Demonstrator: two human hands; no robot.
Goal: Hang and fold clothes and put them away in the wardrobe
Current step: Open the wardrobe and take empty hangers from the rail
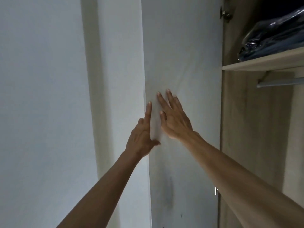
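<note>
Dim room, bluish-white wall [41, 96] filling the left side, with a pale vertical strip of frame or pilaster [98, 79] beside it. Swung open in the middle, a white wardrobe door [181, 55], smooth and matt, faintly smudged low down, with a small metal fitting [215, 190] near its lower right edge and a hinge [225, 13] at the top right. To the right, the wardrobe interior [246, 129] in light wood grain: one shelf [263, 62] high up, and under it a metal hanging rail [279, 83], bare over the visible stretch.

On the shelf, dark blue folded clothes in a glossy clear plastic bag [273, 37], crinkled and catching highlights, lying at the shelf's front edge.

Left hand [143, 137] at the door's free left edge, index finger straight up along it, thumb on the door's face, other fingers out of sight behind the edge. Right hand [174, 119] just beside it, flat on the door's face with fingers spread and straight. Hands close together, not touching, neither clamped on anything.
</note>
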